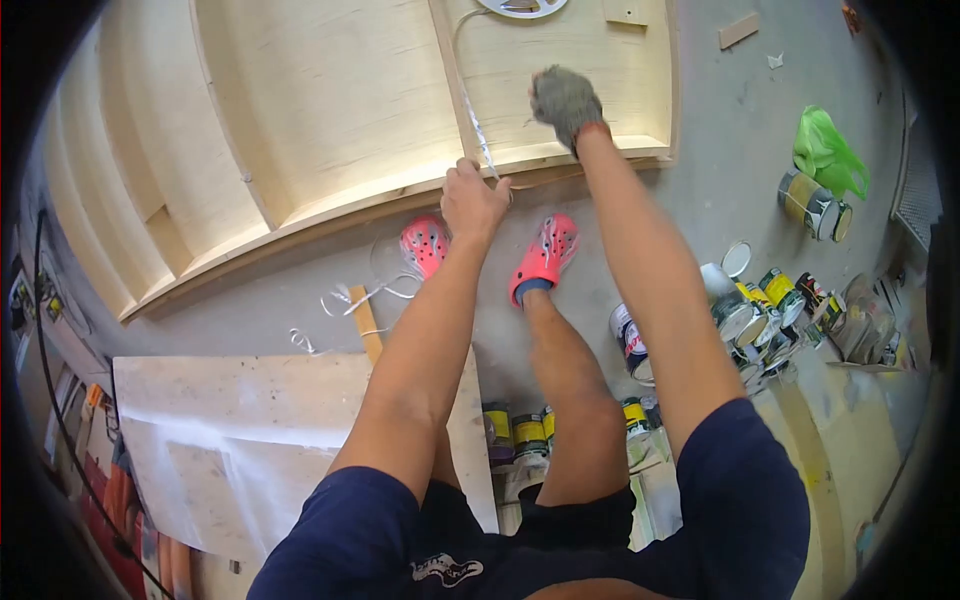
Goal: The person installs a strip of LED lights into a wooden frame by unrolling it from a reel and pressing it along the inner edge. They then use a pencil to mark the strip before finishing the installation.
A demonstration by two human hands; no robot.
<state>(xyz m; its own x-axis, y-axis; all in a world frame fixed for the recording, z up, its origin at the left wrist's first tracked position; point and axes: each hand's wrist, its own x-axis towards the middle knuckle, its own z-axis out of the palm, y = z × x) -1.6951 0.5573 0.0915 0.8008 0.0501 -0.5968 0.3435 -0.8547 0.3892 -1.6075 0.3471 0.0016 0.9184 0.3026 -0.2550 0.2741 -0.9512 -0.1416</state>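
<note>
A large curved wooden frame point(330, 110) with thin ribs fills the upper left. My bare left hand point(474, 200) is at its near edge, with fingers bent over the rim. A pale strip point(477, 130) runs down beside a rib to that hand, and a white reel point(523, 5) lies at the top of the frame. My right hand point(566, 102), in a grey work glove, is over the right-hand section of the frame, fingers curled and slightly blurred. Whether it holds anything is hidden.
Paint cans point(765, 310) are heaped at the right, near a green plastic bag point(828, 150). A white-stained board point(230, 430) lies lower left, with a wooden stick point(365, 325) and curled strips by it. Pink clogs point(546, 258) stand below the frame.
</note>
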